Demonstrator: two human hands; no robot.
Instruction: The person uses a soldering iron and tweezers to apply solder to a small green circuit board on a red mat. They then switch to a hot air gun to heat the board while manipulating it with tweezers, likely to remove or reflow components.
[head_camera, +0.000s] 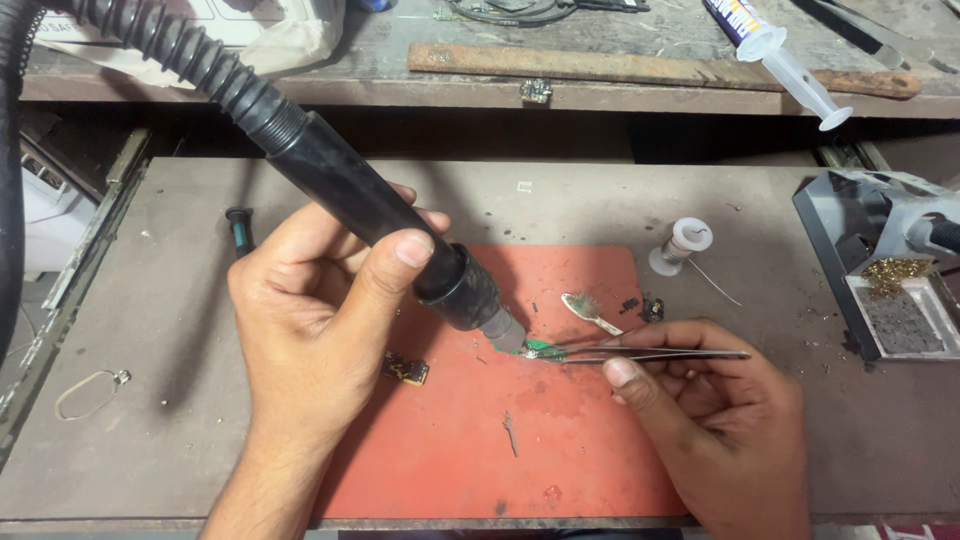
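Small green circuit board (541, 347), judged light, stiff and fragile, is pinched at its edge on the red mat (560, 440) by tweezers (650, 354) clamped in right hand (715, 420); hot-air wand (380, 215) is gripped by left hand (315, 320).

A work mat (560, 440) lies at the centre of the bench (180, 440), with a small circuit board (541, 348) on its far half. The left hand (310, 320) holds a hot-air wand (400, 230) from the left, its nozzle just beside the board; the right hand (700, 420) comes from the right with tweezers (660, 354) whose tips reach the board. A second small board (405, 369) lies on the mat's left edge. Behind and right of the mat stands a solder spool (683, 246); farther right sits a tip-cleaner stand (880, 270). On the shelf behind lie a file (640, 68) and a syringe (790, 60).
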